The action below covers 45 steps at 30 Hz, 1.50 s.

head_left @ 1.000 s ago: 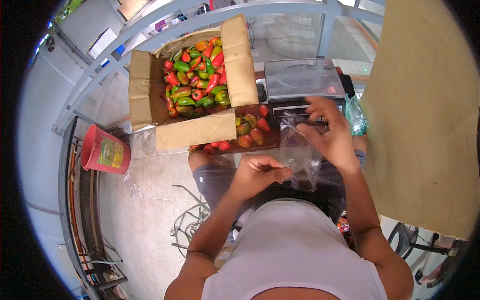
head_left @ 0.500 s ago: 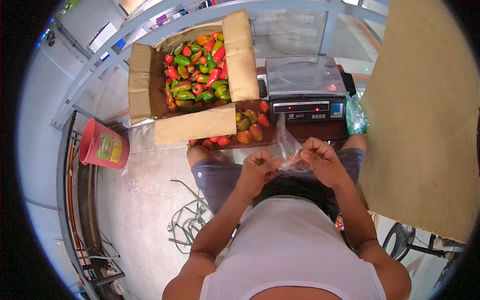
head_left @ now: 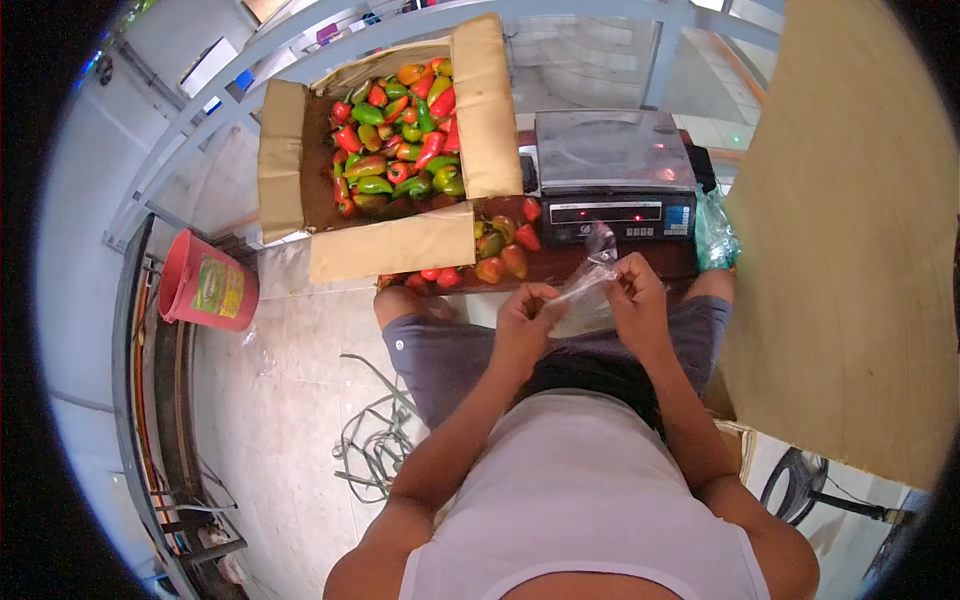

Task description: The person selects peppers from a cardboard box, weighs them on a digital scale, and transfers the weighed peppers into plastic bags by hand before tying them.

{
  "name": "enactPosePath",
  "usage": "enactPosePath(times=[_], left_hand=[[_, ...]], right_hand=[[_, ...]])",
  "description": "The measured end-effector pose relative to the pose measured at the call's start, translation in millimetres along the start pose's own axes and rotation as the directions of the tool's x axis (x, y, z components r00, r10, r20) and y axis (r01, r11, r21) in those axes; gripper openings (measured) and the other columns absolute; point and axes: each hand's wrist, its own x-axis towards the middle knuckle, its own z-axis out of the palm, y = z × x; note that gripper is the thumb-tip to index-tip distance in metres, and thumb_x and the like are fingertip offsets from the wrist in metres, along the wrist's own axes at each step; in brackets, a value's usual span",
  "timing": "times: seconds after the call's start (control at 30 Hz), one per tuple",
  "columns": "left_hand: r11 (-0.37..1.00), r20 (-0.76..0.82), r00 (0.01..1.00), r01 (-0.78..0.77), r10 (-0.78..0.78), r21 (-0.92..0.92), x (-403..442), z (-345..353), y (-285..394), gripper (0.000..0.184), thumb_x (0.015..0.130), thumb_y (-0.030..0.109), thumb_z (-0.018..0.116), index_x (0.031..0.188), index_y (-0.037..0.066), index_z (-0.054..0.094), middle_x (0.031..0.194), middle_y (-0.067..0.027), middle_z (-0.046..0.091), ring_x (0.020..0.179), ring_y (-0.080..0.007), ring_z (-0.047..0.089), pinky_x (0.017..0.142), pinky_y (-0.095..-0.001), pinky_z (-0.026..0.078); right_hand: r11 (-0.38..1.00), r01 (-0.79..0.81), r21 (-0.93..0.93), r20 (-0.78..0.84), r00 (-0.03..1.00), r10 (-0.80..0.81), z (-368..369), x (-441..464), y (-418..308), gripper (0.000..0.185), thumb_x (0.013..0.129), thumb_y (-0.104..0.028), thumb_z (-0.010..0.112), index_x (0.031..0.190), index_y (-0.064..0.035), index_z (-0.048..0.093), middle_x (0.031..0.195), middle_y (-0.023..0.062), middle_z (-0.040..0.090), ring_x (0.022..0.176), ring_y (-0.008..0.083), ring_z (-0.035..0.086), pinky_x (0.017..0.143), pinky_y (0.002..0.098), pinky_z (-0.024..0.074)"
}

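Atop the desk [head_left: 655, 263], a scale [head_left: 615, 165] is showing lettering too small to read; a bucket [head_left: 208, 284] is bearing an equally illegible label [head_left: 218, 291]. Left grip [head_left: 525, 322] and right grip [head_left: 638, 305] are pinching a clear plastic bag [head_left: 590, 285] near the scale.

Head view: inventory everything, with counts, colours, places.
Table: one, dark red, centre
Scale: one, black and grey, on table
Cardboard box: one, brown, left of scale
Peppers: many, red, green, orange, in and beside box
Clear bag: one, transparent, before scale
Second bag: one, teal, right of scale
Bucket: one, red, far left
Straps: count unclear, green, lower left
Board: one, tan, far right
Railing: one, grey, behind scale
Left hand: one, bare, on clear bag
Right hand: one, bare, likewise
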Motion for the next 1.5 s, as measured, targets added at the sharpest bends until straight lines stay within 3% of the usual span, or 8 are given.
enactPosePath(times=[0.27, 0.33, 0.5, 0.7, 0.93, 1.2, 1.33, 1.5], left_hand=[[0.699, -0.072, 0.967, 0.124, -0.245, -0.704, 16.8, -0.1, 8.5, 0.014, 0.092, 0.0, 0.062, 0.102, 0.009, 0.058, 0.088, -0.0015, 0.06, 0.071, -0.0126, 0.058, 0.061, -0.0249, 0.046], [0.763, 0.132, 0.991, 0.083, 0.004, -0.641, 21.3, -18.3, -13.4, 0.018, 0.09, 0.001, 0.064, 0.105, 0.011, 0.058, 0.093, -0.0019, 0.06, 0.079, -0.0146, 0.06, 0.067, -0.0279, 0.051], [0.991, 0.001, 0.994, -0.109, 0.11, 0.082, 11.8, -1.7, -15.6, 0.026, 0.086, -0.002, 0.067, 0.108, 0.009, 0.059, 0.097, -0.0034, 0.06, 0.085, -0.0166, 0.062, 0.073, -0.0292, 0.052], [0.992, -0.142, 0.986, -0.097, 0.085, -0.08, 35.4, -22.1, -54.4, 0.013, 0.093, 0.011, 0.061, 0.105, 0.007, 0.058, 0.091, -0.0034, 0.062, 0.081, -0.0139, 0.063, 0.072, -0.0304, 0.056], [0.853, 0.208, 0.973, 0.188, -0.096, -0.487, 12.4, -5.8, -11.3, 0.028, 0.086, -0.003, 0.063, 0.111, 0.008, 0.057, 0.101, -0.0033, 0.065, 0.089, -0.0176, 0.066, 0.081, -0.0346, 0.059], [0.999, -0.1, 0.995, -0.014, 0.01, -0.034, 58.2, -25.0, -47.0, 0.029, 0.087, -0.003, 0.057, 0.113, 0.008, 0.057, 0.098, -0.005, 0.063, 0.081, -0.0158, 0.064, 0.068, -0.0347, 0.057], [0.803, 0.098, 0.979, 0.203, -0.179, -0.56, 28.8, -1.9, -14.9, 0.025, 0.09, 0.004, 0.059, 0.115, 0.009, 0.057, 0.094, -0.0045, 0.063, 0.075, -0.016, 0.062, 0.065, -0.0322, 0.053], [0.954, -0.129, 0.991, 0.02, 0.02, 0.298, 39.8, -22.9, -63.8, 0.02, 0.088, 0.003, 0.063, 0.107, 0.008, 0.057, 0.096, -0.0056, 0.062, 0.08, -0.0139, 0.062, 0.06, -0.026, 0.053]], right_hand=[[0.788, -0.454, 0.417, 0.284, 0.888, 0.361, 4.5, -5.6, -20.4, 0.022, 0.089, -0.004, 0.069, 0.106, -0.0061, 0.055, 0.091, 0.0051, 0.066, 0.074, 0.0148, 0.065, 0.067, 0.0289, 0.0527], [0.961, -0.123, -0.246, 0.129, 0.979, 0.159, -1.8, 0.7, -19.5, 0.024, 0.088, -0.002, 0.068, 0.108, -0.0048, 0.055, 0.091, 0.0077, 0.067, 0.075, 0.0162, 0.066, 0.07, 0.0295, 0.0539], [0.975, -0.176, 0.135, -0.052, 0.981, 0.184, -3.4, 13.3, 12.3, 0.031, 0.09, 0.003, 0.061, 0.119, -0.0053, 0.054, 0.095, 0.0116, 0.069, 0.081, 0.0209, 0.069, 0.073, 0.0316, 0.0553], [0.191, -0.64, 0.744, 0.546, 0.748, 0.378, -11.7, 1.3, 19.7, 0.036, 0.093, 0.0, 0.06, 0.127, -0.0057, 0.05, 0.107, 0.0103, 0.068, 0.084, 0.02, 0.07, 0.071, 0.0334, 0.0587], [0.907, 0.012, -0.422, 0.151, 0.987, 0.057, -13.9, 5.6, 26.6, 0.039, 0.088, 0.002, 0.067, 0.123, -0.0044, 0.053, 0.104, 0.0103, 0.068, 0.091, 0.0164, 0.067, 0.077, 0.0295, 0.0532], [0.465, -0.533, 0.707, 0.325, 0.829, 0.455, 12.8, 2.0, 19.2, 0.041, 0.09, 0.003, 0.063, 0.128, -0.0063, 0.053, 0.108, 0.004, 0.063, 0.081, 0.0123, 0.063, 0.07, 0.0263, 0.0538], [0.962, -0.032, -0.269, 0.166, 0.983, 0.079, -2.8, 2.2, 41.8, 0.06, 0.077, 0.017, 0.062, 0.131, -0.0065, 0.051, 0.107, 0.0063, 0.063, 0.08, 0.0132, 0.063, 0.074, 0.0296, 0.0561], [0.806, -0.44, 0.397, 0.146, 0.897, 0.418, 4.1, 1.6, 62.8, 0.053, 0.083, 0.01, 0.061, 0.132, -0.0081, 0.05, 0.1, 0.0062, 0.065, 0.082, 0.0142, 0.066, 0.071, 0.0288, 0.0564]])
